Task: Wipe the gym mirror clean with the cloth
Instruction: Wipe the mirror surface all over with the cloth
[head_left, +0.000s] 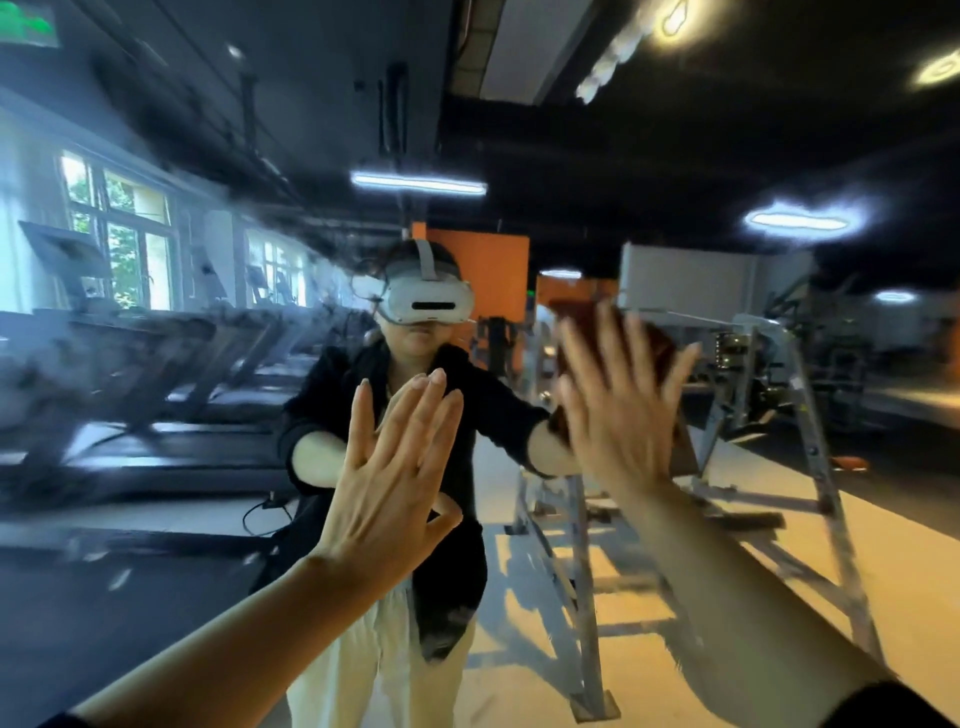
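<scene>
Her bare left hand (387, 473) lies flat, fingers straight, on the smooth reflective gym mirror (208, 467). The right hand (618, 405), fingers spread and blurred, presses a dark reddish-brown soft cloth (660, 338) against the glass. I reckon the bracing palm could leave fresh smears. Reflected treadmills (156, 364) beyond.

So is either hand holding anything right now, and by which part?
The right hand presses the brown cloth flat against the mirror with straight fingers, over its middle; it is not gripped. The left hand is flat on the glass, holding nothing.
</scene>
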